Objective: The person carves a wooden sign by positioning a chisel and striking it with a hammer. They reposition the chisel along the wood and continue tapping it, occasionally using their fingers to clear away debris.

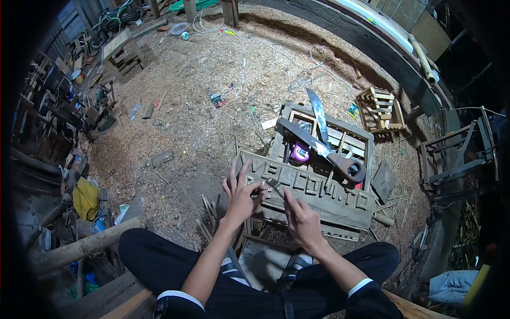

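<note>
Seated figure seen from above, knees in black trousers point(159, 260) spread to either side, feet in striped sandals point(234, 268) on a pale slab between them. Wooden log point(79, 247) lying at the left knee, plank edge point(419, 308) under the right.

Left hand point(241, 199) raised over the near edge of a wooden frame point(319, 191), fingers fanned wide upward, thumb and forefinger pinched on the near end of a small wooden piece point(271, 184). Right hand point(303, 220) just beside and below, fingers curled narrow, gripping the same piece from beneath; exact grip of the fingertips not discernible. Piece held in the air between both hands, above the frame's front rail, touching neither frame nor ground.

Frame: flat weathered panel with carved block letters along its front board, resting on loose slats point(210, 212) and sticks. On its far part, a large machete point(321, 125) with a rounded wooden handle point(348, 167), blade pointing away, laid diagonally; purple tape roll point(301, 153) just left of the handle, inside the frame's open section.

Beyond, ground covered with pale wood shavings point(212, 69). Small slatted crate point(380, 109) to the right of the blade tip; dark metal stand point(457, 154) further right. Yellow cloth point(86, 198) and cluttered scrap at the left margin; wooden stool point(119, 50) and coiled hose point(114, 21) at the far left; white cord point(297, 56) looping across the shavings toward a curved dark beam point(382, 42) at the far edge.
</note>
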A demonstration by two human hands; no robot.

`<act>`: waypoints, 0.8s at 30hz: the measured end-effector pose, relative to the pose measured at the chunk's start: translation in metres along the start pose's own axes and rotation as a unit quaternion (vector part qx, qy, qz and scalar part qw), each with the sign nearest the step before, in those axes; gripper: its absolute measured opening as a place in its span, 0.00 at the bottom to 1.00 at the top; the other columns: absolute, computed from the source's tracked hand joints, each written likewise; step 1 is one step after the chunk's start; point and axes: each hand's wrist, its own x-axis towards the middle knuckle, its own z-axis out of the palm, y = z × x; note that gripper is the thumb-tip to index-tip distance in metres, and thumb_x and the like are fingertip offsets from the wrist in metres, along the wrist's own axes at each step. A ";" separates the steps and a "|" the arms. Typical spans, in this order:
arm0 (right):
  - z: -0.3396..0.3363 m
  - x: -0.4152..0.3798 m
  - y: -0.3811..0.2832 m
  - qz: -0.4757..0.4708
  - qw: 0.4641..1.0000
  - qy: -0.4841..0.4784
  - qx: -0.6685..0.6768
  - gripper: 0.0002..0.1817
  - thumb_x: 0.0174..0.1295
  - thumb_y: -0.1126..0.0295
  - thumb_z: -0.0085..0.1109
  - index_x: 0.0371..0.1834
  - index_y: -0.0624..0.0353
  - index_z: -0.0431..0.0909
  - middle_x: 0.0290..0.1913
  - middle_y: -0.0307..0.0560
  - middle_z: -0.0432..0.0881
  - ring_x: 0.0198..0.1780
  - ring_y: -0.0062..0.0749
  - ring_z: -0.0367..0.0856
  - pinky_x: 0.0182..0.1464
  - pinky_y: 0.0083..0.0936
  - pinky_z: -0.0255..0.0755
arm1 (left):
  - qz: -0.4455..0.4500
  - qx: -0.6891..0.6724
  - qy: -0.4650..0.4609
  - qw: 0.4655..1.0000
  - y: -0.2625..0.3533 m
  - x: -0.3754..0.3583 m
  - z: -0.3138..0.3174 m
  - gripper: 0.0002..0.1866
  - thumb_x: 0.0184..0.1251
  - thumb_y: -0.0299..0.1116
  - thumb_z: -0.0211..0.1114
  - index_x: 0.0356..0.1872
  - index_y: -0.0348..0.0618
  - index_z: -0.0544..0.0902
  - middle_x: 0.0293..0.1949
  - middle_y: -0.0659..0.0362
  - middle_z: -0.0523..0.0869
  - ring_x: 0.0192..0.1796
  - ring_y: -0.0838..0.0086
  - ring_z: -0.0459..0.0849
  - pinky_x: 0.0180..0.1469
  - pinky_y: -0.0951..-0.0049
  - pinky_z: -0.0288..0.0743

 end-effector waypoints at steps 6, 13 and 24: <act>0.005 0.002 0.005 0.009 0.999 -0.014 -0.029 0.31 0.76 0.68 0.61 0.83 0.43 0.69 0.39 0.55 0.82 0.31 0.58 0.85 0.33 0.52 0.78 | -0.004 0.010 -0.009 1.000 0.001 0.003 -0.001 0.08 0.65 0.43 0.78 0.39 0.55 0.93 0.86 0.51 0.61 0.89 0.41 0.45 0.79 0.29 0.42; 0.004 0.003 0.004 0.011 1.000 -0.006 -0.011 0.30 0.77 0.67 0.61 0.82 0.43 0.70 0.40 0.55 0.83 0.32 0.59 0.86 0.33 0.52 0.78 | 0.000 0.016 -0.007 1.000 0.001 0.002 0.001 0.09 0.63 0.43 0.79 0.39 0.55 0.92 0.86 0.51 0.61 0.89 0.41 0.46 0.79 0.29 0.41; 0.002 0.002 -0.002 -0.006 0.999 0.025 0.044 0.31 0.76 0.70 0.60 0.82 0.46 0.70 0.44 0.58 0.85 0.34 0.62 0.86 0.35 0.54 0.79 | 0.010 0.005 0.011 1.000 0.000 0.001 0.001 0.08 0.64 0.45 0.77 0.38 0.57 0.92 0.86 0.53 0.61 0.88 0.40 0.47 0.77 0.24 0.44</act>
